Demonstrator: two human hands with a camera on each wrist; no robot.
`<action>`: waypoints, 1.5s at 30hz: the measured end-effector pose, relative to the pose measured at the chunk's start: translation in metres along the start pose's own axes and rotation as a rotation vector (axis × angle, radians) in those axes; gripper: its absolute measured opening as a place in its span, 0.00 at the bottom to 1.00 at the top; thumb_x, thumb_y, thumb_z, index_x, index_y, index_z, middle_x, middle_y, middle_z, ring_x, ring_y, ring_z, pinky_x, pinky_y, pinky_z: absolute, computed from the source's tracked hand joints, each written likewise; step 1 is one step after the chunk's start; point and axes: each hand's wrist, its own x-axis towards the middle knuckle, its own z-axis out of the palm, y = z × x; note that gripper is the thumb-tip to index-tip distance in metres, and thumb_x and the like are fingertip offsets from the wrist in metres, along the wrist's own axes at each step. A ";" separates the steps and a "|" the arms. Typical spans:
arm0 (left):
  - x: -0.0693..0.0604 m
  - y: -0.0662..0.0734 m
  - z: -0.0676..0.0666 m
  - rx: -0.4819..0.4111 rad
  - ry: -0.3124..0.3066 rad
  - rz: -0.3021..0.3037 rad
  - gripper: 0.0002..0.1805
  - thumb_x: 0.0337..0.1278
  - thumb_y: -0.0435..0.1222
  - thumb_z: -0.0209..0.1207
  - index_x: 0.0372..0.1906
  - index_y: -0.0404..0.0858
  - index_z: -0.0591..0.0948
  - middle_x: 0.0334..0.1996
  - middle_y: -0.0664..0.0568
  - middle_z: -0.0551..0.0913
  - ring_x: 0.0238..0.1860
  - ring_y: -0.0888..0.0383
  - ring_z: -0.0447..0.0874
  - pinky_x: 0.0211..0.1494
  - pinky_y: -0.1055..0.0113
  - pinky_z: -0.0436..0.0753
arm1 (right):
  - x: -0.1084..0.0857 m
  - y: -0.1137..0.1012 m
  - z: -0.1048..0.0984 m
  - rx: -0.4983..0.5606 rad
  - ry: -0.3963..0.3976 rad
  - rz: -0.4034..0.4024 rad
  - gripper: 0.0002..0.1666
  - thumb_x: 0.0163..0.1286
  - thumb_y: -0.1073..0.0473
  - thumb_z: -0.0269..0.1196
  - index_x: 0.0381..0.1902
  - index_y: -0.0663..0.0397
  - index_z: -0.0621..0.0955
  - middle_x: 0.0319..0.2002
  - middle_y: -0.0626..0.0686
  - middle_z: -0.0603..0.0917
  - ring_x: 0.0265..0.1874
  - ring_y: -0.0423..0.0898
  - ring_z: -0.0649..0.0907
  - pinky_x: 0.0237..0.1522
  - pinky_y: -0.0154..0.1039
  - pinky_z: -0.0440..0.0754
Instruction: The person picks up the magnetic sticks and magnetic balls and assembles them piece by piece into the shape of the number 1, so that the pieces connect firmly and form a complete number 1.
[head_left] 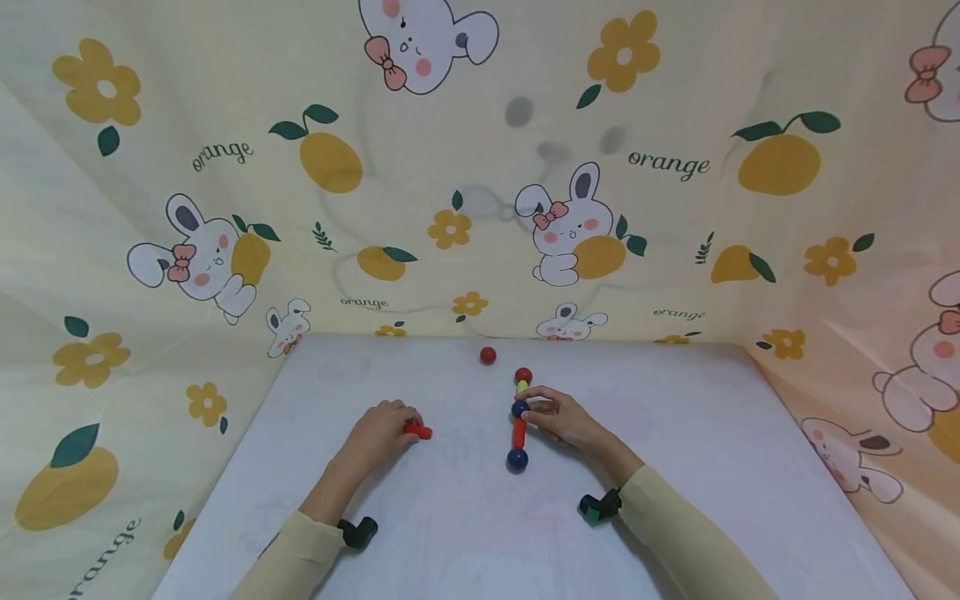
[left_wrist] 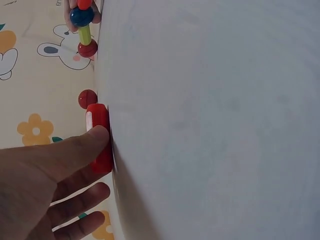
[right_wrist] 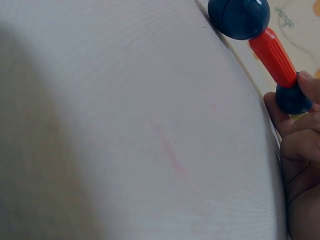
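Note:
A joined line of toy pieces lies on the table: a dark blue ball [head_left: 517, 460], a red rod [head_left: 519, 433], a second blue ball [head_left: 521, 409], a short yellow-green rod [head_left: 522, 387] and a red ball [head_left: 523, 375] at the far end. The right hand [head_left: 564, 421] grips the middle blue ball [right_wrist: 293, 99] between thumb and fingers. To the left, the left hand [head_left: 382, 432] pinches a loose red rod [left_wrist: 100, 120] close to the tabletop, its other fingers spread below in the left wrist view. The rod's underside is hidden by the thumb and fingers.
A separate red ball [head_left: 488, 356] sits near the table's back edge, left of the joined line. The white table [head_left: 465, 533] meets a patterned cloth [head_left: 420, 167] that rises behind and along both sides. Each wrist wears a small black camera.

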 end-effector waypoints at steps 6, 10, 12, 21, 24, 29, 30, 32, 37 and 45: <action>-0.001 0.003 -0.001 0.012 0.007 0.009 0.10 0.63 0.40 0.76 0.48 0.46 0.91 0.36 0.55 0.86 0.40 0.54 0.83 0.47 0.57 0.84 | 0.000 -0.001 0.001 0.004 0.005 0.004 0.26 0.77 0.47 0.70 0.70 0.39 0.81 0.60 0.58 0.86 0.19 0.46 0.70 0.23 0.33 0.69; 0.000 0.003 0.001 0.029 0.005 0.004 0.11 0.63 0.41 0.76 0.48 0.45 0.90 0.36 0.56 0.86 0.39 0.56 0.82 0.45 0.58 0.84 | -0.001 -0.003 0.001 0.007 0.007 0.011 0.26 0.76 0.47 0.70 0.70 0.38 0.81 0.59 0.58 0.86 0.19 0.46 0.70 0.23 0.33 0.69; 0.000 0.004 0.001 0.028 0.006 0.003 0.12 0.63 0.41 0.76 0.49 0.45 0.90 0.37 0.55 0.86 0.39 0.55 0.83 0.46 0.58 0.84 | -0.002 -0.004 0.002 0.009 0.008 0.015 0.26 0.76 0.47 0.70 0.70 0.38 0.81 0.59 0.57 0.86 0.19 0.46 0.71 0.23 0.33 0.69; -0.002 0.012 -0.001 -0.121 -0.038 -0.035 0.11 0.65 0.39 0.74 0.49 0.42 0.89 0.41 0.54 0.86 0.43 0.56 0.82 0.51 0.56 0.85 | -0.002 -0.003 0.001 -0.001 0.010 0.011 0.26 0.77 0.47 0.70 0.70 0.38 0.81 0.59 0.57 0.86 0.18 0.46 0.71 0.23 0.33 0.69; -0.003 0.016 -0.001 -0.174 -0.062 -0.043 0.11 0.66 0.39 0.74 0.51 0.43 0.89 0.39 0.56 0.84 0.41 0.58 0.81 0.50 0.57 0.85 | -0.002 -0.003 0.001 -0.002 0.009 0.010 0.26 0.77 0.47 0.70 0.70 0.38 0.81 0.58 0.57 0.86 0.18 0.46 0.71 0.23 0.33 0.69; -0.004 0.019 0.001 -0.211 -0.079 -0.026 0.10 0.67 0.38 0.73 0.50 0.45 0.89 0.37 0.58 0.82 0.39 0.61 0.79 0.47 0.60 0.83 | -0.002 -0.004 0.001 0.006 0.005 0.001 0.26 0.77 0.48 0.70 0.70 0.39 0.81 0.57 0.57 0.87 0.18 0.46 0.70 0.23 0.33 0.68; -0.003 0.020 0.001 -0.224 -0.081 -0.026 0.10 0.66 0.38 0.73 0.50 0.45 0.88 0.37 0.59 0.81 0.39 0.62 0.79 0.47 0.60 0.83 | -0.002 -0.004 0.001 0.006 0.005 0.000 0.26 0.77 0.48 0.70 0.70 0.39 0.81 0.57 0.57 0.87 0.18 0.46 0.71 0.23 0.33 0.68; -0.003 0.022 0.002 -0.250 -0.086 -0.021 0.10 0.67 0.38 0.73 0.50 0.45 0.87 0.37 0.59 0.82 0.40 0.61 0.79 0.48 0.60 0.83 | -0.002 -0.003 0.001 0.008 0.006 -0.001 0.26 0.77 0.48 0.70 0.70 0.39 0.81 0.58 0.57 0.86 0.18 0.46 0.71 0.23 0.33 0.69; -0.003 0.027 0.002 -0.310 -0.103 -0.014 0.11 0.68 0.38 0.72 0.51 0.45 0.86 0.39 0.58 0.83 0.41 0.60 0.80 0.50 0.57 0.84 | -0.001 -0.002 0.001 0.002 0.009 0.004 0.26 0.77 0.48 0.70 0.70 0.39 0.81 0.59 0.58 0.86 0.19 0.46 0.71 0.24 0.33 0.69; -0.002 0.033 0.004 -0.363 -0.121 -0.019 0.13 0.69 0.38 0.71 0.54 0.44 0.85 0.40 0.58 0.83 0.41 0.59 0.79 0.49 0.59 0.83 | 0.000 0.000 0.000 -0.013 0.005 0.002 0.26 0.77 0.47 0.70 0.70 0.37 0.81 0.60 0.58 0.86 0.19 0.46 0.70 0.23 0.33 0.69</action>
